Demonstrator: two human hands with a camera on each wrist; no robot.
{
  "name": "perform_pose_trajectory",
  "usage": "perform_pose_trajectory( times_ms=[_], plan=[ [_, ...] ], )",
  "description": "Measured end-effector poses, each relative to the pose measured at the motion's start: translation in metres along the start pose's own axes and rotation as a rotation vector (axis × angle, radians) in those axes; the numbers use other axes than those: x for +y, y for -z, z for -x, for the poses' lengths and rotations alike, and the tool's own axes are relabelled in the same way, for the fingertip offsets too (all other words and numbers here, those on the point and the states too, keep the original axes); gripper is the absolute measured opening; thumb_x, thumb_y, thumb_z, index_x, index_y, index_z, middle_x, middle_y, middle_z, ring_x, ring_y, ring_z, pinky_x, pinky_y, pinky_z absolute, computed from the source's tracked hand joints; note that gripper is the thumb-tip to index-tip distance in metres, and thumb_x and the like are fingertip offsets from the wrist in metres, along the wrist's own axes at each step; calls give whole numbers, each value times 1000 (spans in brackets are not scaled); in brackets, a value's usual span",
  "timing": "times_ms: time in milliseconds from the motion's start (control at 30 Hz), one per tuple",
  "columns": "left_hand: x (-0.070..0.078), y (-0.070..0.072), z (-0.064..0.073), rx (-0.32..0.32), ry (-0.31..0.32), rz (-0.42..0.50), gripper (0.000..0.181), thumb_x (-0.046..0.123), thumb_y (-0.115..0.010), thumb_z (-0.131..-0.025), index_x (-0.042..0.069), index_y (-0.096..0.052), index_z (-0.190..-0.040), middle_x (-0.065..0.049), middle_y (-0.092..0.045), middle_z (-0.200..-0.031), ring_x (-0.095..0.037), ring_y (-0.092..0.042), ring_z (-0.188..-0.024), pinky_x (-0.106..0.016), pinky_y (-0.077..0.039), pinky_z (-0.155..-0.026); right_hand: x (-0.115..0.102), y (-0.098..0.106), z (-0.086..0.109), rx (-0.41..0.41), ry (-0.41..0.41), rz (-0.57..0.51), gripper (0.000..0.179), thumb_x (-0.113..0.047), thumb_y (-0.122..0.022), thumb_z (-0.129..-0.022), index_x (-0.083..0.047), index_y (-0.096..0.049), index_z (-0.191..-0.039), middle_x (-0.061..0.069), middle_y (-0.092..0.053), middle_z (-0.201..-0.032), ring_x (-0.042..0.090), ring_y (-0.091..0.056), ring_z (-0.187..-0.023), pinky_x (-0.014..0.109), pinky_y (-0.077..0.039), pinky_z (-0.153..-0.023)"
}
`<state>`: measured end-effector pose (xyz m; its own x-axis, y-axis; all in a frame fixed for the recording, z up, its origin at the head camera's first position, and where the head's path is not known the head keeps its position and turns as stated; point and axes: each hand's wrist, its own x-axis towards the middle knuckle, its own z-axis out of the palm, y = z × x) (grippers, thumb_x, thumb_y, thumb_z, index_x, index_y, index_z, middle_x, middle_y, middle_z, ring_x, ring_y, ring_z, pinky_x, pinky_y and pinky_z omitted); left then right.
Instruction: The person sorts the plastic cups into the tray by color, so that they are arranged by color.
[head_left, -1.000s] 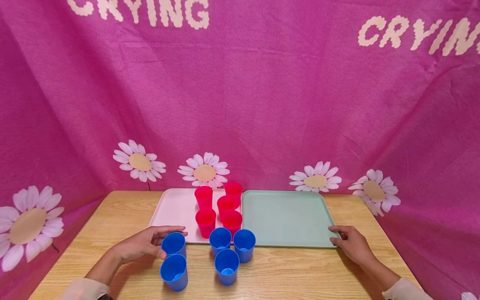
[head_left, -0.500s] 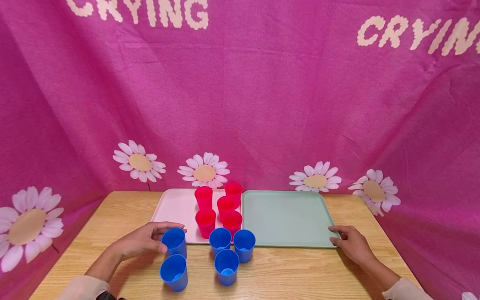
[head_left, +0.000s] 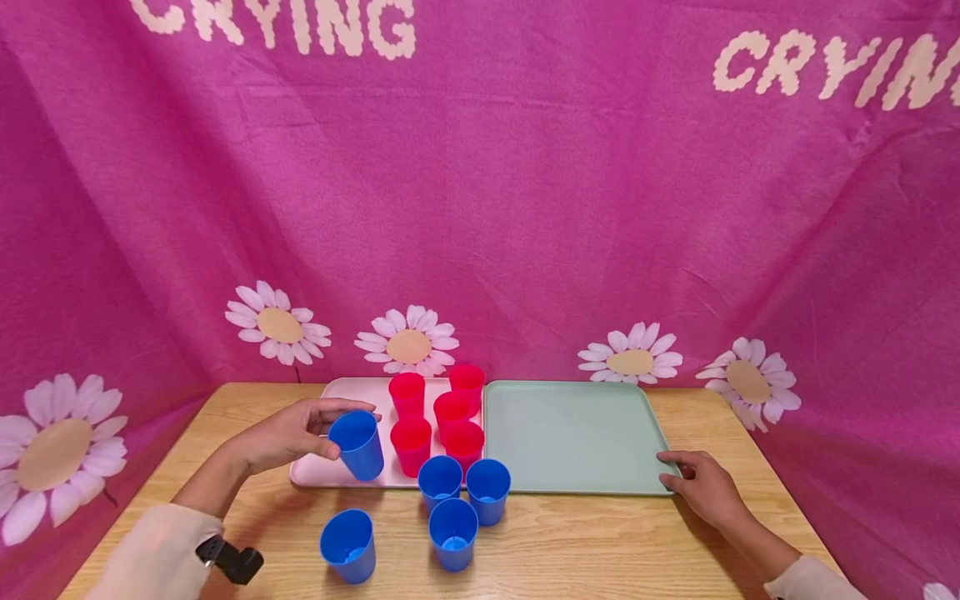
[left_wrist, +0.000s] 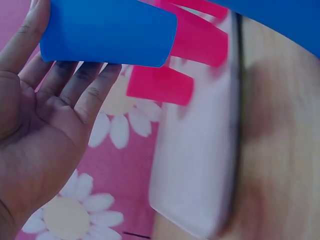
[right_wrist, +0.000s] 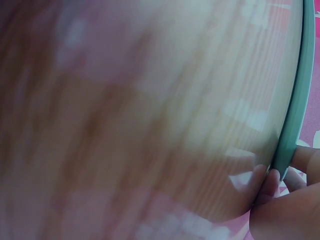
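My left hand grips a blue cup with thumb and fingers and holds it up over the left part of the pink tray. In the left wrist view, this blue cup lies between thumb and fingers, clear of the tray. Several red cups stand on the tray's right half. Another blue cup stands on the table below my left hand. At the front right corner of the green tray, my right hand pinches the edge; the right wrist view shows fingers against the rim.
Three blue cups stand close together in front of the trays, the nearest blue cup on the wooden table. A pink cloth with daisies hangs behind the table and along its sides.
My left hand has lifted the rear left blue cup off the table and raised it forward over the pink tray. My right hand stays at the green tray.
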<state>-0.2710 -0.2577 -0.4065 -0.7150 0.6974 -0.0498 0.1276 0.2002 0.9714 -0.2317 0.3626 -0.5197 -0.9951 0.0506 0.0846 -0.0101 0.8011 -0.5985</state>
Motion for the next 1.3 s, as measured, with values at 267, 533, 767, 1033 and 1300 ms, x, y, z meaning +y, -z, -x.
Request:
perform_pose_trajectory(
  times_ms=[267, 533, 767, 1033, 1300],
  plan=[
    [28, 0, -29, -36, -40, 7, 68, 12, -72, -97, -3, -39, -155, -15, -66, -136, -23, -68, -118, -39, -58, -95, 0, 0, 0, 3, 2, -4, 34, -9, -78, -89, 2, -73, -121, 15, -61, -100, 24, -51, -87, 37, -43, -75],
    [46, -17, -67, 33, -32, 22, 70, 12, -74, -95, -2, -41, -155, -22, -59, -143, -25, -65, -122, -39, -56, -98, -1, 1, 1, -4, -4, -1, 35, -9, -77, -90, 3, -72, -122, 19, -62, -104, 26, -52, -89, 40, -45, -78],
    [51, -37, -103, 41, -56, 19, 69, 11, -74, -94, 1, -42, -155, -23, -55, -148, -37, -59, -131, -46, -54, -101, -1, 1, 0, -5, -3, -3, 35, -9, -77, -90, 3, -72, -122, 19, -63, -105, 27, -53, -89, 40, -45, -78],
    [48, -59, -140, 137, -30, -25, 64, 11, -72, -96, 8, -47, -155, -19, -59, -145, -37, -56, -135, -50, -49, -107, 0, 0, 0, -13, -12, -7, 36, -8, -77, -89, 3, -72, -123, 16, -60, -100, 26, -50, -88, 39, -42, -77],
    [45, -85, -171, 255, -4, -30, 63, 15, -74, -96, 9, -49, -154, -19, -61, -143, -40, -57, -134, -51, -51, -105, 0, 1, 0, -11, -9, -2, 36, -9, -77, -90, 3, -72, -123, 18, -61, -103, 26, -52, -89, 39, -44, -78]
  ],
)
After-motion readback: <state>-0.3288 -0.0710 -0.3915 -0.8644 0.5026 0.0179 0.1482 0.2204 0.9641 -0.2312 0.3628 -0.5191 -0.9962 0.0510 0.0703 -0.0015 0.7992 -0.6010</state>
